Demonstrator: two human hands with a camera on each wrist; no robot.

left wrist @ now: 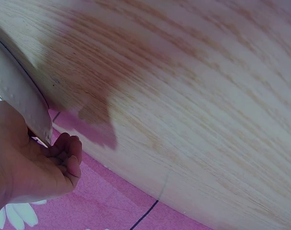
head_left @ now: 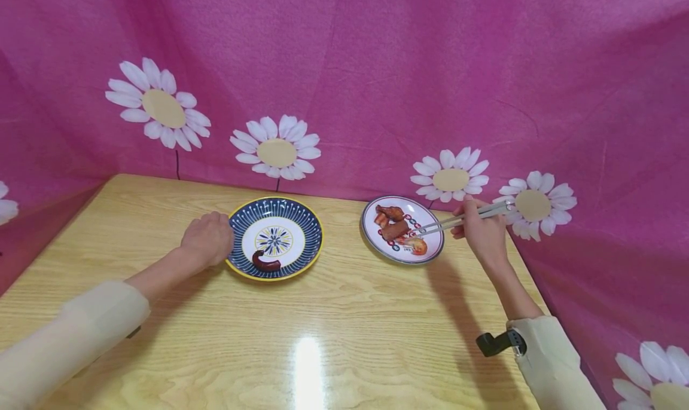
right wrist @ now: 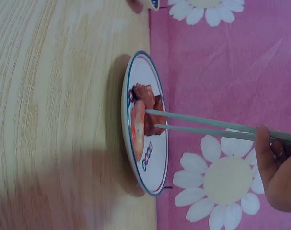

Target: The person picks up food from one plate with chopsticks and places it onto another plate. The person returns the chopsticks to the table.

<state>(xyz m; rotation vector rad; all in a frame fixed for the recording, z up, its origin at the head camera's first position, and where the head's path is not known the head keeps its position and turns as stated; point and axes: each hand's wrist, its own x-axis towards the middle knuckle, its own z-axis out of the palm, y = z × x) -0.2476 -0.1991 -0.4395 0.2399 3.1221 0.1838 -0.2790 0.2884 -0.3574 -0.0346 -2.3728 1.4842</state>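
A person's left hand point(head_left: 208, 238) grips the left edge of a round blue-and-white plate with a yellow rim point(head_left: 312, 242), fingers curled at its border, while the right hand point(head_left: 481, 228) pinches two slim, pale chopsticks point(right wrist: 207, 132), their tips narrowly apart over a smaller, round white plate with a dark rim point(head_left: 422, 213). One curved, dark-red sausage-like piece point(head_left: 267, 265) lies on the blue plate's near side. Four food pieces crowd the white plate at right: a browned drumstick-like piece point(head_left: 391, 212), a small reddish striped piece point(head_left: 381, 220), a brown slab point(head_left: 395, 230) and an orange shrimp point(head_left: 416, 245). The tips are at the slab and shrimp; whether they touch either cannot be told. Both plates rest on a light wood-grain table point(head_left: 350, 314) before a magenta cloth printed with white daisies point(head_left: 350, 99). The left hand hides part of the blue plate's edge; the right partly covers one daisy.
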